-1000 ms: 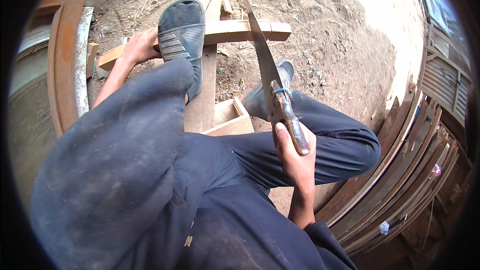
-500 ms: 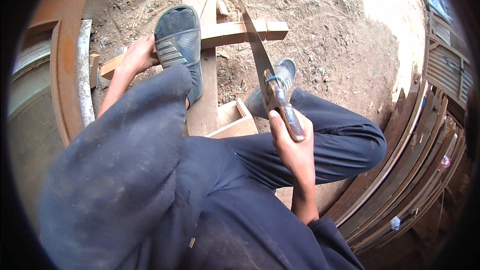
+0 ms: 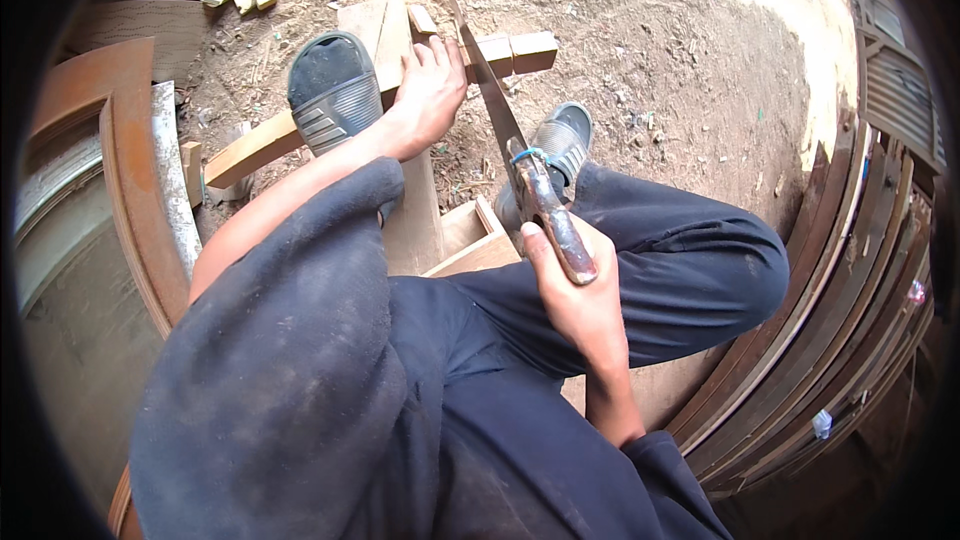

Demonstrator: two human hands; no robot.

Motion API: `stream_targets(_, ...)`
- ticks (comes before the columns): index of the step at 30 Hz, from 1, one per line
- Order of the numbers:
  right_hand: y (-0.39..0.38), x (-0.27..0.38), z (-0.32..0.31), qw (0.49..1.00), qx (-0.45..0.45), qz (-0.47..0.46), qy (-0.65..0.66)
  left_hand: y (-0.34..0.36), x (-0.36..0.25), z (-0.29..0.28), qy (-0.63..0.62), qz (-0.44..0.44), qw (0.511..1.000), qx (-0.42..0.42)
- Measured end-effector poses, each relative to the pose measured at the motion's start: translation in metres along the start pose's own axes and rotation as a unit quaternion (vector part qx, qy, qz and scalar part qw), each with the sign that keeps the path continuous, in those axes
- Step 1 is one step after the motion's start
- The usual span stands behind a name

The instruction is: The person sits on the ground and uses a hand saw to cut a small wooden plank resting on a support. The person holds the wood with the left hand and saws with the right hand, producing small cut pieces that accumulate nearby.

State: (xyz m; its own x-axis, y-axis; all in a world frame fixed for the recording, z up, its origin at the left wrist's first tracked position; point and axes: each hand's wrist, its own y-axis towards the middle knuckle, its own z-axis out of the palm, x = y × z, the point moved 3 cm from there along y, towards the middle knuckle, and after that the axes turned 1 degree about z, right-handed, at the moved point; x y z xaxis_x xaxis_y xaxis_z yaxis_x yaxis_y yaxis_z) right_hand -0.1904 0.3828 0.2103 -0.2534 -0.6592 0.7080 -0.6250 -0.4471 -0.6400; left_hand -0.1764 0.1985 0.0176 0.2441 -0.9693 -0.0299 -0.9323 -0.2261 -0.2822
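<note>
While curved wooden frames point(image 3: 120, 170) lean at my far left, my left foot in its dark sandal point(image 3: 333, 90) presses down on a long wooden strip point(image 3: 262, 145) that lies across a broad plank point(image 3: 400, 130) on the sandy ground point(image 3: 660, 60). Just to the right of that sandal my left hand point(image 3: 430, 90) lies flat on the strip, its fingers point(image 3: 440, 52) spread narrow and pressing down rather than wrapping round it. Right beside that hand the saw blade point(image 3: 482, 80) meets the strip, whose short end point(image 3: 520, 48) sticks out past the blade. Below, an open wooden box point(image 3: 475, 240) sits by my knee. My right hand point(image 3: 570, 290) is closed round the saw handle point(image 3: 555, 225), with my grey shoe point(image 3: 565, 140) just behind it. More curved wooden strips point(image 3: 850, 280) are stacked along my far right.
</note>
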Motion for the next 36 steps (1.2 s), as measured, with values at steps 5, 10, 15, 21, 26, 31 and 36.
stream_targets(5,0.008,0.004,0.006,1.0,-0.002,0.002,-0.016,-0.002,0.009,0.016,-0.093,0.036,0.991,-0.092)
stream_targets(10,0.01,0.004,0.009,1.0,0.001,0.027,-0.004,-0.002,0.008,0.022,-0.07,0.028,0.995,-0.072)
stream_targets(15,-0.012,0.001,0.011,1.0,-0.013,0.012,-0.012,-0.006,0.004,0.013,-0.016,0.024,0.997,-0.075)
stream_targets(21,0.0,0.004,0.015,0.999,-0.026,0.031,-0.002,-0.003,0.002,0.019,-0.013,0.031,0.995,-0.091)
stream_targets(26,-0.003,0.001,0.013,0.999,-0.02,0.008,-0.032,-0.006,0.015,0.017,-0.164,0.034,0.98,-0.111)
stream_targets(31,0.001,0.005,0.016,0.999,-0.019,0.009,-0.041,-0.003,0.023,0.012,-0.299,0.035,0.945,-0.132)
stream_targets(36,-0.017,-0.001,0.011,1.0,-0.011,0.006,-0.023,-0.006,0.026,0.008,-0.312,0.027,0.942,-0.125)
